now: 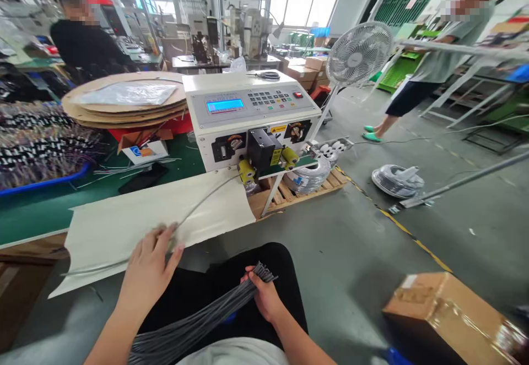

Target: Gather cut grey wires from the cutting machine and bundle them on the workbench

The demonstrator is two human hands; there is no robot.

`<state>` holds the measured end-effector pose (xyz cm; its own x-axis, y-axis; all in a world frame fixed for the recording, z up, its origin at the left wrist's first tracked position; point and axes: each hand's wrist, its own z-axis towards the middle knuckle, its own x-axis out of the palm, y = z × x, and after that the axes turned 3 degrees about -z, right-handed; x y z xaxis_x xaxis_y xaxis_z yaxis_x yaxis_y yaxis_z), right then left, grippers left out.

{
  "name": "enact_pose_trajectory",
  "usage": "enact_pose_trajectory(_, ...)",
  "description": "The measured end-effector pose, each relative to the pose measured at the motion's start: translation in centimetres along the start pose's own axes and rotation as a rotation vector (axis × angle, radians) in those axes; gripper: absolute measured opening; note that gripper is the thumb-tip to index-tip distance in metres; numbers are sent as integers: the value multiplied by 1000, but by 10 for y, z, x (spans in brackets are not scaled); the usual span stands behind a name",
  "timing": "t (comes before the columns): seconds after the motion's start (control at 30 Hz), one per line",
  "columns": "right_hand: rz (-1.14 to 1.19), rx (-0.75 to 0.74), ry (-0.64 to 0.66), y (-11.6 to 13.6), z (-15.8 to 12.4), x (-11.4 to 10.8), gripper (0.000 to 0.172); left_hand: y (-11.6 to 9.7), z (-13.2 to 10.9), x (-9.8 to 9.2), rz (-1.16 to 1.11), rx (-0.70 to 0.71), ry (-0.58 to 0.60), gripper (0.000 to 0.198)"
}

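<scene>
My left hand [152, 257] lies over a single grey cable [209, 197] on a cream sheet [99, 227]. Its fingers are stretched forward and touch the cable, with the thumb apart; the fingertips are slightly blurred. That cable runs from the yellow rollers [247, 171] of a white wire-cutting machine [252, 103], under my hand, to the sheet's left end. Over my lap, my right hand [264, 293] is closed round a thick bundle of grey cables [198, 321] near their cut ends. The bundle trails to the lower left, beneath my left forearm.
Left of the machine are round cardboard discs [124, 112], a small open box [149, 150] and a blue tray [45, 183] of wire assemblies. Cable coils [308, 176] sit on a pallet. A fan [359, 54], carton [450, 315] and two people [88, 45] are around.
</scene>
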<state>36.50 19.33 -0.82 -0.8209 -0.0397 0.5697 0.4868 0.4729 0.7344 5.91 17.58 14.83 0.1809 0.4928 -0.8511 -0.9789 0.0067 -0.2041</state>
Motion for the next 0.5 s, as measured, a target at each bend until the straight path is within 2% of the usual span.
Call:
enact_pose_trajectory(0.1,-27,-2,-12,1,-1,1,31,18,-18,-13,-82,64,14,32)
enact_pose_trajectory(0.17,-32,14,-31,1,-1,2,35,25,-28,-21,-142,76,-58,20)
enact_pose_trajectory(0.3,-46,26,-49,-2,-1,0,43,22,-53,-32,-158,61,-157,13)
enact_pose_trajectory(0.4,-53,9,-29,-4,0,-4,44,15,-84,-28,-140,109,-166,10)
enact_pose_trajectory(0.5,-47,16,-14,-5,2,-7,45,7,-120,-14,-144,218,-115,11)
